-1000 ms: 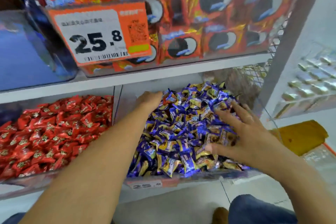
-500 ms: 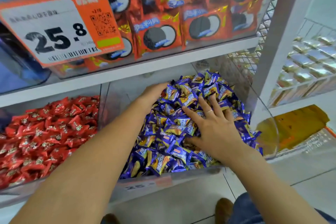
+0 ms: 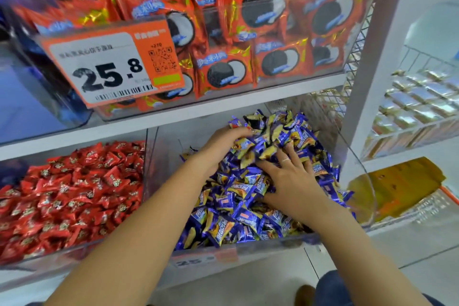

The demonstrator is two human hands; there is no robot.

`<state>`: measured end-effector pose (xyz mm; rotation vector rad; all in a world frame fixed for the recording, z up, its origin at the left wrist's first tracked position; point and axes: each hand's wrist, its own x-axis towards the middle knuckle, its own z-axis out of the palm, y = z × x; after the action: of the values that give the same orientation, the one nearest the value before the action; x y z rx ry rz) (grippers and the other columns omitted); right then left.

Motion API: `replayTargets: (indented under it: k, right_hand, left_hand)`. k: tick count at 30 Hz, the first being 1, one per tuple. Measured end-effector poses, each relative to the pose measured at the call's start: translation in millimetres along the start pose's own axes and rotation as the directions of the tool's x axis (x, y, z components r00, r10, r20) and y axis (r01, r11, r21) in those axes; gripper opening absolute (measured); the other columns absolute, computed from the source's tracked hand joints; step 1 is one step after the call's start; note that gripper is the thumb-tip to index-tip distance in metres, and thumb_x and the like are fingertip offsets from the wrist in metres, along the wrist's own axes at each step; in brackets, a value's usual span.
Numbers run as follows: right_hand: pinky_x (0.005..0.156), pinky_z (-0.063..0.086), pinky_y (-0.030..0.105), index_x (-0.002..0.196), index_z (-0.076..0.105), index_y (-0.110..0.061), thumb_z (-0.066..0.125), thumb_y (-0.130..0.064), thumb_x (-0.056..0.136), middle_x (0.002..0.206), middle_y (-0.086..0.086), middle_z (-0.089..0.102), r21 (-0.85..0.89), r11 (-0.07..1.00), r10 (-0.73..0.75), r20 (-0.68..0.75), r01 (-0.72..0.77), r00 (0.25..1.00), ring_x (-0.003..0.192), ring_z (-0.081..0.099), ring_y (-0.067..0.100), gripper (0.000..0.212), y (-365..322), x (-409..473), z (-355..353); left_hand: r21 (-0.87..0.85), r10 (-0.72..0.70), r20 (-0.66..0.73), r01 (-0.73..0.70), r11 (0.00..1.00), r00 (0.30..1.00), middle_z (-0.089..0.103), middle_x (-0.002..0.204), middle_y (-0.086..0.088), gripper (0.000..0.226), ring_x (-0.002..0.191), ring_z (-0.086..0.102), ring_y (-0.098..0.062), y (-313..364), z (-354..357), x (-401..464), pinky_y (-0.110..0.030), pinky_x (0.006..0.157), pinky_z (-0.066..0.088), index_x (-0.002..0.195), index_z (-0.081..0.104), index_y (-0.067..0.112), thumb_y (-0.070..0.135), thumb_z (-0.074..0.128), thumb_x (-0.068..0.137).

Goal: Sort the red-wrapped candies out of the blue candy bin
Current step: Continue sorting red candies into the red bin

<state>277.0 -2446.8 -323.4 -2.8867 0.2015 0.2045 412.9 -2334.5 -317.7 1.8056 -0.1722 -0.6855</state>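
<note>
**Q:** What do the two hands show, at centre frame?

**A:** The right hand point(image 3: 291, 180) lies palm-down on the heap of blue-wrapped candies point(image 3: 238, 208), fingers spread wide and straight, their tips sunk among the wrappers; a ring sits on one finger. It holds nothing. The left hand point(image 3: 221, 148), just to its upper left, has its fingers bent into the pile near the back of the heap. Their tips are hidden by wrappers, so whether they grip a candy cannot be told.

**Q:** Where is the bin, and where are the red candies?

**A:** The blue candy bin point(image 3: 248, 254) is a clear container at lower centre, its front wall carrying a blurred price label point(image 3: 196, 259). No red-wrapped candy can be made out with certainty among the blue ones; a small reddish scrap near the left fingertips is too unclear to name. The red-wrapped candies point(image 3: 72, 196) fill the neighbouring clear bin at lower left, separated from the blue bin by a transparent wall.

**Q:** What surrounds them?

**A:** On the shelf above, a clear bin holds orange cookie packets point(image 3: 260, 40), fronted by an orange price tag point(image 3: 116, 64) reading 25.8, at upper left. A white upright point(image 3: 377, 62) stands at right; beyond it, silvery wrapped items point(image 3: 419, 104) occupy a wire shelf, with a yellow package point(image 3: 400, 186) below.
</note>
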Motion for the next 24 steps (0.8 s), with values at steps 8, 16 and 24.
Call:
replayTargets:
  k: [8, 16, 24]
  right_hand:
    - [0.113, 0.025, 0.045, 0.133, 0.049, -0.031, 0.073, -0.05, 0.073, 0.138, 0.004, 0.04, 0.167, 0.986, 0.031, -0.014, -0.029, 0.999, 0.141, 0.022, 0.027, 0.068, 25.7, -17.5, -30.1]
    - [0.06, 0.034, 0.026, 0.11, 0.058, -0.024, 0.064, -0.02, 0.086, 0.109, 0.006, 0.057, 0.296, 0.955, 0.129, -0.305, -0.034, 0.944, 0.073, 0.052, 0.015, 0.025, 36.9, -31.4, -41.9]
    - [0.113, 0.019, 0.03, 0.143, 0.026, -0.048, 0.051, -0.063, 0.084, 0.157, -0.007, 0.016, 0.173, 0.972, -0.144, -0.101, 0.16, 0.984, 0.144, 0.014, 0.014, 0.066, 12.9, -36.7, -18.0]
  left_hand:
    - [0.366, 0.314, 0.153, -0.349, 0.863, 0.937, 0.058, 0.091, 0.01, 0.022, 0.078, 0.055, -0.006, -6.9, 14.5, -66.4, -0.02, 0.071, 0.039, 0.093, 0.066, 0.022, 0.038, 0.072, 0.079]
    - [0.728, 0.34, 0.316, -0.456, 0.513, 0.886, 0.005, 0.16, 0.01, 0.077, 0.146, -0.002, -0.014, -22.7, 32.3, -106.5, -0.041, 0.118, 0.002, 0.149, 0.014, 0.042, 0.06, 0.055, 0.086]
    - [0.405, 0.169, -0.274, -0.046, 0.913, 0.947, 0.052, 0.124, -0.001, 0.033, 0.098, 0.051, -0.013, -5.4, -9.7, -35.7, -0.024, 0.082, 0.035, 0.128, 0.05, 0.014, 0.025, 0.04, 0.099]
